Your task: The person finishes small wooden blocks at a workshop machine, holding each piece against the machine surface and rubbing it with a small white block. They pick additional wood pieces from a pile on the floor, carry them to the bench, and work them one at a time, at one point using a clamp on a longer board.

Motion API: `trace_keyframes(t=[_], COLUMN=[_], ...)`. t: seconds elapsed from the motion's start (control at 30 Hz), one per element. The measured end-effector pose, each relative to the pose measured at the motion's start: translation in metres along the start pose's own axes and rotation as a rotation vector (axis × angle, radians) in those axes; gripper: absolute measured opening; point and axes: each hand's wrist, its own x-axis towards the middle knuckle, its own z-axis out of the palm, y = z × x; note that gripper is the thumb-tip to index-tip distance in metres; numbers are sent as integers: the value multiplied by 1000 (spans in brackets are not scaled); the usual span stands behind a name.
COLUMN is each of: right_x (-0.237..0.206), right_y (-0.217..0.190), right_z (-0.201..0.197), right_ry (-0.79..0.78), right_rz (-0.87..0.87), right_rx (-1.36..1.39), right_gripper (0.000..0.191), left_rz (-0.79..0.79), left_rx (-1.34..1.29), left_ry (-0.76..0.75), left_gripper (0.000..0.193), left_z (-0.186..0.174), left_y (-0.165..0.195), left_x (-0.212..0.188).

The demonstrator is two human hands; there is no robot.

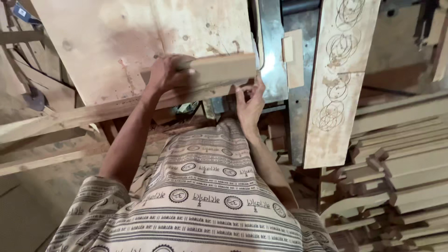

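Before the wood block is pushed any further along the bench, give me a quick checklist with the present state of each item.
1. Left hand has a grip on the wood block: ok, fingers wrap its left end.
2. Right hand supports the block: ok, fingertips touch its lower front edge.
3. Block lies flat on the plywood table: cannot tell, its underside is hidden.
4. Fingers clear of any blade near the metal plate: cannot tell, no blade shows.
5. Carved board out of the block's way: ok, it stands apart to the right.
6. Stacked wooden slats away from both hands: ok.
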Motion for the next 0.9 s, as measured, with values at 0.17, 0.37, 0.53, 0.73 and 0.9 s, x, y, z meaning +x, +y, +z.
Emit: trace_keyframes(t=[0.17, 0.37, 0.53, 0.73, 0.9], right_x=[-7, 14, 28, 41, 38], right_y=[-11, -18, -19, -13, -9], right_z=[4, 28, 29, 31, 31], right_ry=[12, 9, 13, 75, 72], right_rz=[-161, -556, -585, -589, -534], right_rx=[-63, -225, -260, -283, -259], right_gripper=[35, 24, 26, 27, 31], left_rz=[-113, 53, 14, 16, 17], left_rx=[77, 52, 103, -13, -13], left_ry=[-75, 4, 38, 133, 112], left_gripper=[42, 35, 30, 33, 36], left_z=[20, 20, 9, 16, 18], left_y=[13, 40, 77, 106, 117], left_x=[7, 12, 9, 16, 25])
